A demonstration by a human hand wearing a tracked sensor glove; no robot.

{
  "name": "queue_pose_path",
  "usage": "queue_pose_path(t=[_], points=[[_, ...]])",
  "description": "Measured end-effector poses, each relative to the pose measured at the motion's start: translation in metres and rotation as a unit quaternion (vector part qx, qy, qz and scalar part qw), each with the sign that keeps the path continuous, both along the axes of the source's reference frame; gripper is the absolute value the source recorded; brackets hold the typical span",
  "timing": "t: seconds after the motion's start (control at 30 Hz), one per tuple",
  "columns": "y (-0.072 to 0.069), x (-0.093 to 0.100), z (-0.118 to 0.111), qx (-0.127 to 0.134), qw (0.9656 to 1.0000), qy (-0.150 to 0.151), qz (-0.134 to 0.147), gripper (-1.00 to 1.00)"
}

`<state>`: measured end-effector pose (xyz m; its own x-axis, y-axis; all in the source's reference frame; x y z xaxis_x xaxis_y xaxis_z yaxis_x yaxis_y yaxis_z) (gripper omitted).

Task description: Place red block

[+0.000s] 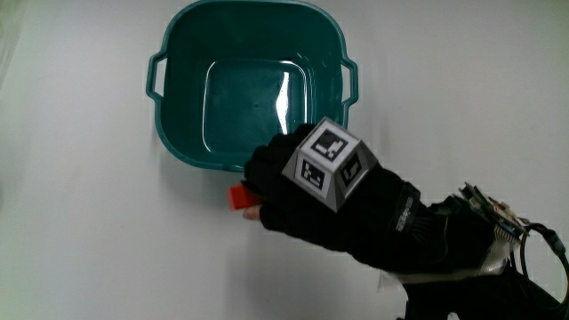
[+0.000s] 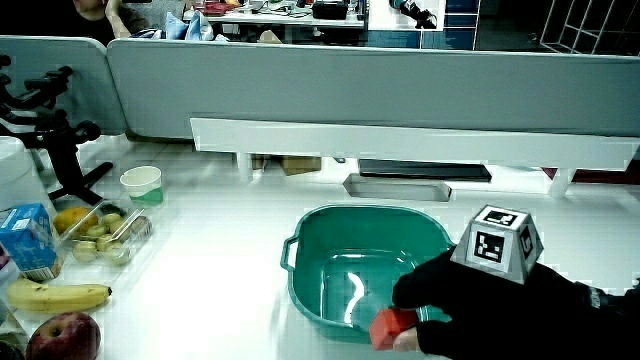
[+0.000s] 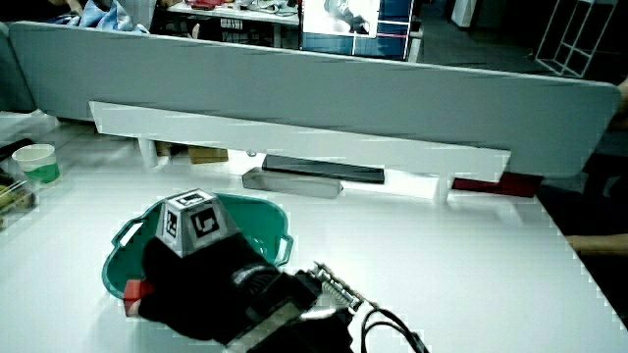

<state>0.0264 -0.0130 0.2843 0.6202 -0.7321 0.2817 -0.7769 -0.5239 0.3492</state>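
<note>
Now the hand has its curled fingers closed on the red block, which pokes out at their tips just outside the teal basin, nearer the person than its rim.

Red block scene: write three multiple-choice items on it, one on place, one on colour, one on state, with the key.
1. Where is the red block?
A. in the hand, just outside the basin's rim nearest the person
B. lying inside the basin
C. beside the banana

2. What colour is the basin?
A. yellow
B. teal
C. white

3. What does the basin hold?
A. fruit
B. a cup
C. nothing visible

Key: 1 A, the main view shows the gloved fingers closed on the block beside the rim; 2 B, teal in all views; 3 C, only its bare floor shows in the main view.
</note>
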Motion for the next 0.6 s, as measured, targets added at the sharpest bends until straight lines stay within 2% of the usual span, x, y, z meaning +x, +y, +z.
queue_pose_path(t=[0.07,0.1,0.13,0.17,0.2,0.33,0.37,0.4,0.43,0.6], points=[[0.007,-0.001,0.000,-0.022,0.9997,-0.003,-0.009,0.00],[0.011,-0.001,0.006,-0.007,0.9999,0.008,-0.009,0.00],[0.015,-0.002,0.006,-0.006,0.9998,0.007,-0.019,0.00],[0.018,-0.003,0.005,-0.016,0.9996,0.004,-0.023,0.00],[0.020,-0.003,0.008,-0.014,0.9994,0.008,-0.029,0.00],[0.028,-0.001,0.019,-0.039,0.9988,0.002,-0.031,0.00],[0.030,-0.002,0.017,-0.032,0.9988,0.005,-0.036,0.00],[0.033,-0.001,0.025,-0.044,0.9984,0.009,-0.034,0.00],[0.035,-0.002,0.027,-0.039,0.9986,0.012,-0.034,0.00],[0.049,-0.010,0.049,-0.059,0.9960,0.034,-0.057,0.00]])
